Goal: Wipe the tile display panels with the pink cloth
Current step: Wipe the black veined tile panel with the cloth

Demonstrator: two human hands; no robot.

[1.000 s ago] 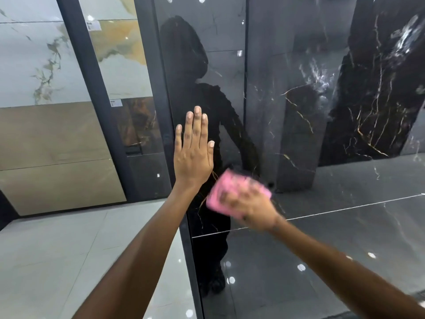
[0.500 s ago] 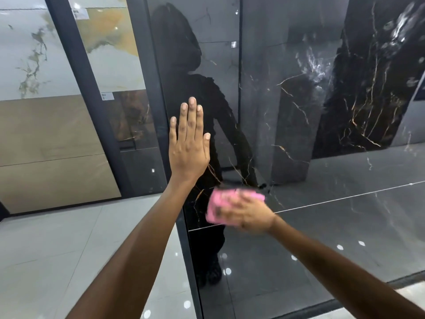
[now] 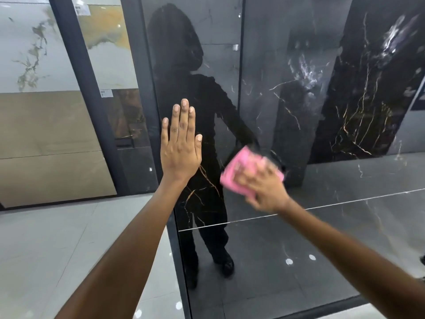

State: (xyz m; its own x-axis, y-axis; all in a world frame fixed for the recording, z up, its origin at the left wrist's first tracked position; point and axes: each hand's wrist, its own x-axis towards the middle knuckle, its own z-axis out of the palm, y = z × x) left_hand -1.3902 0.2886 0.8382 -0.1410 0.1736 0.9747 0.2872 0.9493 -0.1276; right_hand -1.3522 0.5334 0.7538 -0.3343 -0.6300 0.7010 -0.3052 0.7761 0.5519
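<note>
Contact is made left of centre by the left hand point(image 3: 180, 148), laid flat with straight fingers on the black tile panel point(image 3: 264, 88). Just right, the pink cloth point(image 3: 234, 171) is pressed panelward under the blurred right hand point(image 3: 264, 187); unwiped panel extends rightward.

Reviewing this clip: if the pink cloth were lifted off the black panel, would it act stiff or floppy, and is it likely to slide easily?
Probably floppy: the pink cloth looks bunched and soft under the right hand. Likely light, since one hand moves it. It should slide readily, as the black tile panel is glossy enough to mirror the person.
</note>
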